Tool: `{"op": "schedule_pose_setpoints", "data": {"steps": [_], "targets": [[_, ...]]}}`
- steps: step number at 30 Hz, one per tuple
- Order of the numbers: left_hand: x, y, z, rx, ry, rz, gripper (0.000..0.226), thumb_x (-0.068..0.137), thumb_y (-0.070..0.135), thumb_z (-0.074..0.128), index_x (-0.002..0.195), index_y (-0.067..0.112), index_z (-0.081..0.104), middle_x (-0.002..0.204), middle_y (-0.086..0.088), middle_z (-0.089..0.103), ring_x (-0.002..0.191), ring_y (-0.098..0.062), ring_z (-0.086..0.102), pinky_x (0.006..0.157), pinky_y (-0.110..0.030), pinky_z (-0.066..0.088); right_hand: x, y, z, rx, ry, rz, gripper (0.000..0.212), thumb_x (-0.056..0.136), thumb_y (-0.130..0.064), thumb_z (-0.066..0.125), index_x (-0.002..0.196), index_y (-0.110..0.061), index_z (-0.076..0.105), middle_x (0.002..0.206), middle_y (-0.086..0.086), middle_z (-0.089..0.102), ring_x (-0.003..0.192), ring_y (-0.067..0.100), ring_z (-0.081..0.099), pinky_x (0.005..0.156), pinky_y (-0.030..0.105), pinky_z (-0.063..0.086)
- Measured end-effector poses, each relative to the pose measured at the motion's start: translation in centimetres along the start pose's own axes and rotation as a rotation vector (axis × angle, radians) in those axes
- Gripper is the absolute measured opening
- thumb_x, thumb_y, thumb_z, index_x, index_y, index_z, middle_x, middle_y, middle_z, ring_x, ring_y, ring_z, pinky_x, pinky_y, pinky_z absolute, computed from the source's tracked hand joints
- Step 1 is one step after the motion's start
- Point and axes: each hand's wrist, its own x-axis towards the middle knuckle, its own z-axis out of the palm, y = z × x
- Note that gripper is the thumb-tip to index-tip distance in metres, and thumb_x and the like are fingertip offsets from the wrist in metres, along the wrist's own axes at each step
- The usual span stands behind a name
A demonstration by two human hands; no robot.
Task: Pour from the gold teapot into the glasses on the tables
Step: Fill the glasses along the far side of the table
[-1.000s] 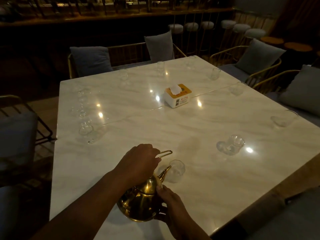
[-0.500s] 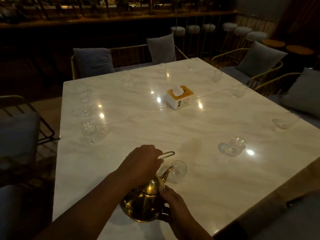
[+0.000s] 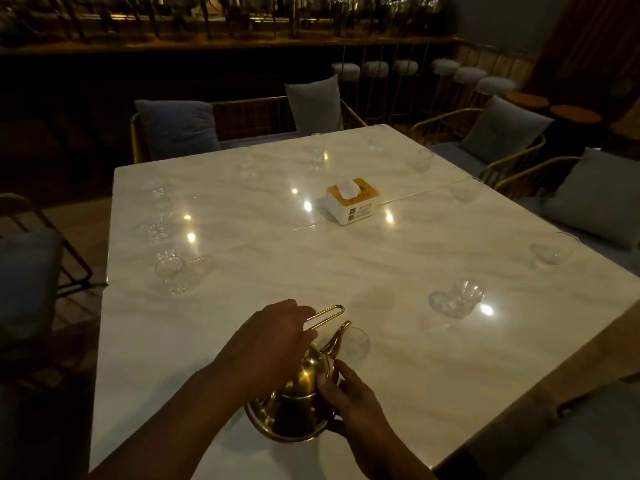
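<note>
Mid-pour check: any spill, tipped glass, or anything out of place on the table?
Nothing stands out. The gold teapot is tilted by the left hand and right hand, spout over the nearest glass. The other glasses look upright, the tissue box sits square, and no puddle shows on the marble table, though glare could hide one.

Left hand [image 3: 273, 341]: grips handle of shiny gold metal teapot [image 3: 294, 407].
Right hand [image 3: 349, 407]: supports teapot body.
Spout: tilted toward 1 o'clock, over small clear glass [image 3: 356, 342].
</note>
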Motion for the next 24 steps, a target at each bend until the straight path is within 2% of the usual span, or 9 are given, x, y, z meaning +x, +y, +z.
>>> {"op": "schedule_pose_setpoints", "data": {"steps": [3,6,9,13,15,17,20,22,24], "targets": [[0.1,0.3,-0.6,-0.018,0.052,0.043,0.040,0.102,0.036,0.043,0.141,0.028,0.047,0.118,0.006,0.058,0.104,-0.011,0.056,0.092,-0.027,0.048,0.3,-0.6,-0.7,-0.028,0.013,-0.092,0.066,0.066,-0.046,0.089,0.125,-0.046,0.060,0.129,-0.005,0.066,0.114,0.023,0.067,0.079,0.036,0.064],[0.8,1.1,-1.1,-0.046,0.093,0.074,0.040,0.102,0.033,0.046,0.141,0.026,0.047,0.119,0.006,0.057,0.103,-0.010,0.057,0.092,-0.025,0.048,0.7,-1.7,-1.7,-0.095,0.035,-0.163,0.092,0.063,-0.053,0.088,0.144,-0.040,0.047,0.142,-0.006,0.057,0.116,0.018,0.065,0.093,0.043,0.060],[2.2,2.2,-1.5,-0.040,0.113,0.105,0.044,0.101,0.034,0.048,0.143,0.026,0.046,0.123,0.005,0.057,0.106,-0.011,0.057,0.089,-0.018,0.044,0.8,-3.9,-3.1,-0.129,0.041,-0.215,0.087,0.067,-0.052,0.085,0.144,-0.040,0.046,0.140,-0.013,0.054,0.110,0.011,0.064,0.098,0.043,0.057],[5.6,4.3,-1.1,-0.038,0.173,0.151,0.042,0.100,0.037,0.047,0.141,0.026,0.048,0.116,0.006,0.060,0.096,-0.010,0.059,0.081,-0.014,0.043,1.6,-7.4,-5.8,-0.156,0.040,-0.268,0.079,0.063,-0.056,0.083,0.136,-0.046,0.053,0.134,-0.016,0.062,0.107,0.012,0.070,0.095,0.041,0.059],[7.9,5.8,-0.6,-0.021,0.205,0.154,0.045,0.098,0.042,0.043,0.135,0.022,0.056,0.107,0.005,0.064,0.086,-0.010,0.060,0.075,-0.016,0.046,2.5,-9.2,-7.9,-0.166,0.032,-0.288,0.065,0.069,-0.053,0.083,0.128,-0.051,0.055,0.130,-0.018,0.063,0.105,0.011,0.070,0.092,0.037,0.060],[10.1,7.5,0.1,-0.020,0.243,0.145,0.048,0.093,0.044,0.042,0.129,0.020,0.062,0.096,0.007,0.064,0.076,-0.009,0.059,0.070,-0.014,0.045,3.6,-10.8,-10.6,-0.162,0.019,-0.303,0.048,0.076,-0.045,0.082,0.114,-0.057,0.056,0.118,-0.027,0.061,0.098,0.007,0.069,0.084,0.028,0.060],[13.1,10.1,1.6,-0.042,0.306,0.111,0.044,0.097,0.047,0.042,0.129,0.023,0.062,0.091,0.017,0.055,0.073,-0.006,0.056,0.069,-0.010,0.040,5.7,-12.9,-14.9,-0.170,0.002,-0.307,0.058,0.080,-0.039,0.080,0.123,-0.055,0.046,0.111,-0.032,0.049,0.092,-0.001,0.061,0.070,0.015,0.053],[15.0,11.9,2.8,-0.042,0.327,0.070,0.045,0.096,0.047,0.043,0.128,0.023,0.062,0.089,0.021,0.050,0.071,-0.003,0.056,0.070,-0.010,0.041,7.1,-14.0,-17.8,-0.187,-0.032,-0.299,0.064,0.080,-0.039,0.081,0.125,-0.055,0.039,0.111,-0.031,0.047,0.095,-0.001,0.059,0.070,0.015,0.052],[16.8,13.7,3.9,-0.031,0.312,0.050,0.041,0.096,0.044,0.047,0.125,0.021,0.064,0.086,0.023,0.049,0.068,0.002,0.055,0.066,-0.006,0.041,8.0,-14.8,-20.3,-0.206,-0.063,-0.288,0.059,0.081,-0.038,0.080,0.119,-0.056,0.039,0.109,-0.032,0.047,0.096,0.001,0.060,0.074,0.016,0.053]]}}
